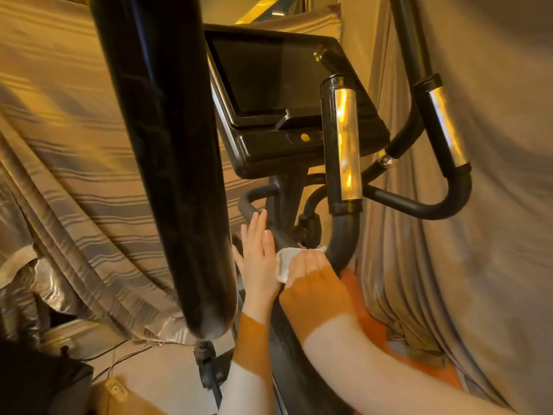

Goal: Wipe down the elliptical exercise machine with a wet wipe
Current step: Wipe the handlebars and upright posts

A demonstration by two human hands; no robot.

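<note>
Near post: a thick black upright (pixel 167 163) stands closest to me, left of both hands.
Right hand: my right hand (pixel 311 271) grasps the wet wipe (pixel 285 262), fingers curled over it, pressing it against the lower bend of the handlebar (pixel 344 238).
Left hand: my left hand (pixel 257 253) is released, fingers straight, resting flat against the dark bar just left of the wipe.
Key relation: the handlebar's long axis rises up and away from my right hand toward its chrome grip (pixel 345 145); that hand is the nearer one, so I judge the wipe should travel upward.
Far: the console screen (pixel 266 76) sits beyond, against draped curtains (pixel 74 145).
</note>
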